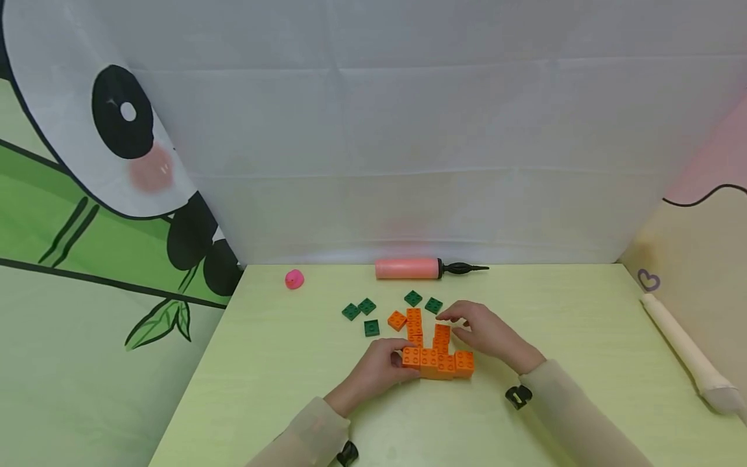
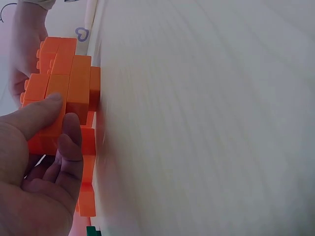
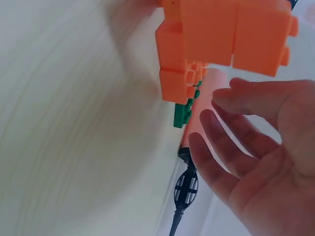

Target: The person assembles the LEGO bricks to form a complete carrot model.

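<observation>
A built-up piece of joined orange toy building bricks (image 1: 438, 364) lies on the pale table, with two arms reaching toward the back. My left hand (image 1: 378, 368) grips its left end, thumb on the near side and fingers curled behind; the left wrist view shows the thumb pressing an orange brick (image 2: 57, 91). To the right of the piece, my right hand (image 1: 487, 332) hovers with loosely bent fingers and nothing between them. In the right wrist view a gap separates its fingertips (image 3: 222, 101) from the orange bricks (image 3: 209, 34). One loose orange brick (image 1: 397, 320) sits beyond the left hand.
Several loose green bricks (image 1: 371, 328) are scattered behind the orange piece. Farther back lie a pink hand pump (image 1: 407, 269) with a black nozzle and a small pink toy (image 1: 294, 279). A long cream-coloured roll (image 1: 683, 350) runs along the right table edge.
</observation>
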Tool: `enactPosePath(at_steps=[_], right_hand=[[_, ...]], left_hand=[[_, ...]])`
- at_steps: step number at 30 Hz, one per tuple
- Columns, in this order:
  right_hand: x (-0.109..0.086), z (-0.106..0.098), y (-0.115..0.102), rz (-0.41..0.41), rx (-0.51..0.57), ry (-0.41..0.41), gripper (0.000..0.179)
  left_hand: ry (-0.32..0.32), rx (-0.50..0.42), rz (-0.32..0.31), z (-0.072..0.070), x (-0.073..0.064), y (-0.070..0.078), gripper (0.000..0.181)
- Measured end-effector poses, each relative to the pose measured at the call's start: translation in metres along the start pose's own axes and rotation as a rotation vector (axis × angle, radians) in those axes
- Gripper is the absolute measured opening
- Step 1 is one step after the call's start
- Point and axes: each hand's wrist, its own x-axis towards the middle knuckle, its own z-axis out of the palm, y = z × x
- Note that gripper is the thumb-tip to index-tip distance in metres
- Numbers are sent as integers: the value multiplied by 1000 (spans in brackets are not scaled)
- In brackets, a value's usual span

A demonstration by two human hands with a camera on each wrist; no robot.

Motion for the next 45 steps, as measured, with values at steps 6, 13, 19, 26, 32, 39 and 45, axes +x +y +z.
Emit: enactPosePath(at_steps=[6, 13, 19, 26, 32, 39, 45], right_hand=[[9, 5, 8, -14, -10, -133, 52], [14, 13, 15, -7, -21, -172, 46], [11, 13, 18, 21, 0, -126, 34], [5, 13, 17, 72, 10, -89, 30], [-1, 10, 15, 140, 30, -49, 31], [-9, 0, 4, 128, 44, 7, 28], [-19, -2, -16, 89, 79, 32, 28]], left_hand=[[0, 13, -12, 0, 0, 1, 41], [-2, 11, -16, 0, 0, 2, 37], [-6, 3, -15, 0, -1, 1, 36], [-15, -5, -13, 0, -5, -2, 38], [-18, -1, -15, -1, -7, -2, 39], [-16, 29, -3, -1, -7, 0, 39], [-18, 29, 0, -1, -7, 1, 36]])
